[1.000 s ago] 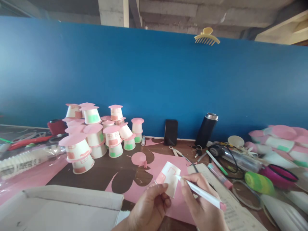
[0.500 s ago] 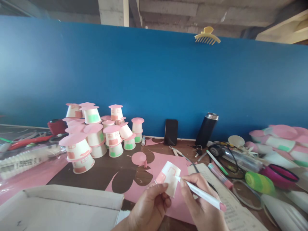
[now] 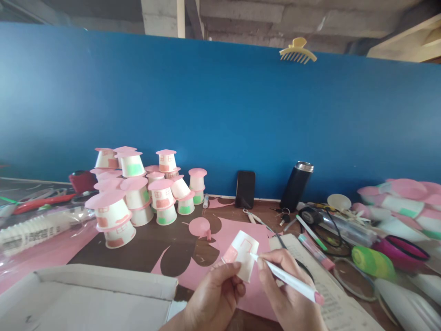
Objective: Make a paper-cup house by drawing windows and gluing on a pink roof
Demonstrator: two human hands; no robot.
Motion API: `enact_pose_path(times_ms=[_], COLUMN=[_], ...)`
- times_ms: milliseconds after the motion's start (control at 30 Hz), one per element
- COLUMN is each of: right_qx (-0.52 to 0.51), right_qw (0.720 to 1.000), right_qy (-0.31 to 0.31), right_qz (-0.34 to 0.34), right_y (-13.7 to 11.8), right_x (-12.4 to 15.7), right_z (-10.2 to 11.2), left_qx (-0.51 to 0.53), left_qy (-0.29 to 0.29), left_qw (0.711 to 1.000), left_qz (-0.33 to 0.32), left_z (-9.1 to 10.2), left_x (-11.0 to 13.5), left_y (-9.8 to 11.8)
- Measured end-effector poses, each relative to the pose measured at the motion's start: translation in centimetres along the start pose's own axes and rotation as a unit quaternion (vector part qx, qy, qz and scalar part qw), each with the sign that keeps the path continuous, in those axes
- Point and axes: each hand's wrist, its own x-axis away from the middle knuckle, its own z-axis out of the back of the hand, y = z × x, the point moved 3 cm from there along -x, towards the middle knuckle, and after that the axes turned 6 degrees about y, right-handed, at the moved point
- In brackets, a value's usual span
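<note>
Tilted in my left hand [image 3: 215, 292] is a white paper cup [image 3: 247, 264], gripped by its lower side between thumb and fingers. A pink filled patch and a thin pink window-like outline are drawn on its wall. My right hand [image 3: 289, 285] is closed around a white marker pen [image 3: 292, 280] with a pink end; its tip meets the cup beside the outline. Cut pink paper [image 3: 255, 301] lies beneath both hands. To the left stand several stacked paper cups [image 3: 161, 197] with pink paper roofs and pink or green patches.
A white open box [image 3: 103, 285] sits at the front left, near a sleeve of cups [image 3: 44, 230]. Behind are a phone [image 3: 245, 189] and a black flask [image 3: 296, 186] against a blue partition [image 3: 213, 105]. Right of my hands lie markers [image 3: 311, 233], printed paper [image 3: 330, 294] and more roofed cups [image 3: 403, 202].
Almost nothing differs. Both hands keep their hold, the marker tip stays at the cup's wall, and the view has shifted very slightly.
</note>
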Motion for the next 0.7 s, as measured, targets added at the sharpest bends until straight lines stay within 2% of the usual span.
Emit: enact_pose_path(times_ms=[300, 433, 700], right_qx=[-0.006, -0.007, -0.041], right_qw=[1.0, 1.0, 0.998], right_qy=[-0.002, -0.001, 0.051], right_qz=[-0.008, -0.011, -0.015], right_y=[0.02, -0.06, 0.33], right_x=[0.14, 0.12, 0.25], right_z=[-0.08, -0.14, 0.79], left_qx=[0.0, -0.007, -0.028], left_qy=[0.015, 0.001, -0.03], left_qw=[1.0, 1.0, 0.999], left_qz=[-0.005, -0.013, -0.02], left_z=[-0.17, -0.09, 0.16], left_x=[0.06, -0.1, -0.31], left_y=[0.11, 0.12, -0.16])
